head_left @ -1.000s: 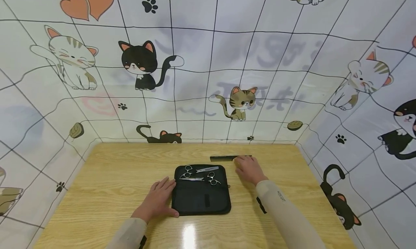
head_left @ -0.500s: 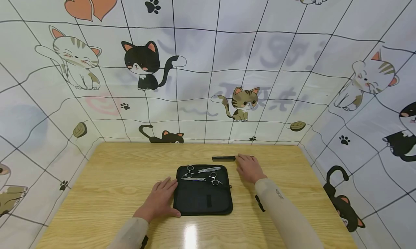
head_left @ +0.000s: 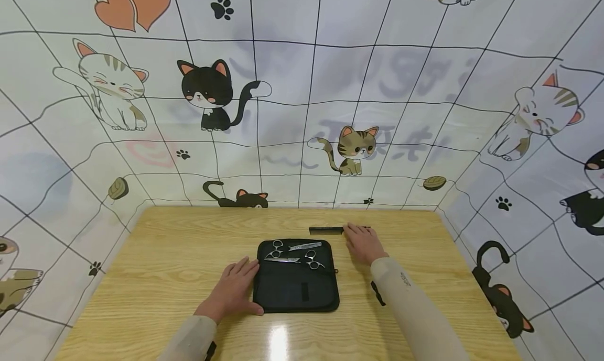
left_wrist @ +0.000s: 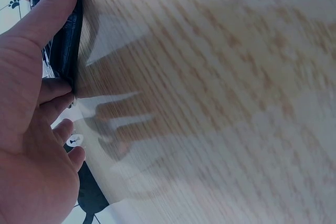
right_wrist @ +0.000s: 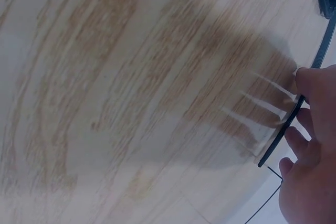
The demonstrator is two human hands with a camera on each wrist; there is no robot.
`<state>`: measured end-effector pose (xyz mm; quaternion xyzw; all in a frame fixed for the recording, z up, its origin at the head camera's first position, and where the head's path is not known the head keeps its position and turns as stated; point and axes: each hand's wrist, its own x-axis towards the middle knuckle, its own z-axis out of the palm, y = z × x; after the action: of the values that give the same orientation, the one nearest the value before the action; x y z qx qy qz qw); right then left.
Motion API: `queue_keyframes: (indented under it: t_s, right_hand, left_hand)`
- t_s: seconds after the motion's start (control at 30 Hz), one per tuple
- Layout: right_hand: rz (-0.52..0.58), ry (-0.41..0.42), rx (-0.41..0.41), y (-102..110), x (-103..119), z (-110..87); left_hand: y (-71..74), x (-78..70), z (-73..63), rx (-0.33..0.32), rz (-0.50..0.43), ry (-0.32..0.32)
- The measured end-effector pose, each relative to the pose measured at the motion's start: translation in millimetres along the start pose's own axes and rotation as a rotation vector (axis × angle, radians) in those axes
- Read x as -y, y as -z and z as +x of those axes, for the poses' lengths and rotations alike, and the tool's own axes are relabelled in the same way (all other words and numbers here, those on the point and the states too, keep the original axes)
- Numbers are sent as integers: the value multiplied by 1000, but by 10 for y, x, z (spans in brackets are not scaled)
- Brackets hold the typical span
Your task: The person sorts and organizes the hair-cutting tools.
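A black scissors case (head_left: 283,293) lies open and flat on the table in the head view. Across its far half lie hairdressing scissors (head_left: 283,260) and, above them, thinning shears (head_left: 305,245). My left hand (head_left: 231,287) rests along the case's left side, fingers extended and thumb at the near corner; the left wrist view shows it against the case's edge (left_wrist: 67,51). Beyond the case's far right corner, my right hand (head_left: 364,244) pinches a black comb (head_left: 325,230) by its right part. In the right wrist view the comb (right_wrist: 281,136) passes between thumb and fingers, partly hidden.
The light wooden table (head_left: 165,261) ends at the back and right against a white cloth (head_left: 283,120) printed with cats and grid lines. A small dark strap tab (head_left: 304,292) sits on the case's near half.
The head view has shifted slightly, so everything appears a little further right. Both hands stay in place, the right one still holding the comb.
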<state>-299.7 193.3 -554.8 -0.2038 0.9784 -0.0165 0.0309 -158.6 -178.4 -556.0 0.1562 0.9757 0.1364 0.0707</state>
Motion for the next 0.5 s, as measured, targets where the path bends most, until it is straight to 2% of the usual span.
queue_keyframes:
  t_s: [0.5]
  right_hand:
    - [-22, -46, -209, -17, -26, -25]
  left_hand:
    - [29, -36, -8, 1, -8, 12]
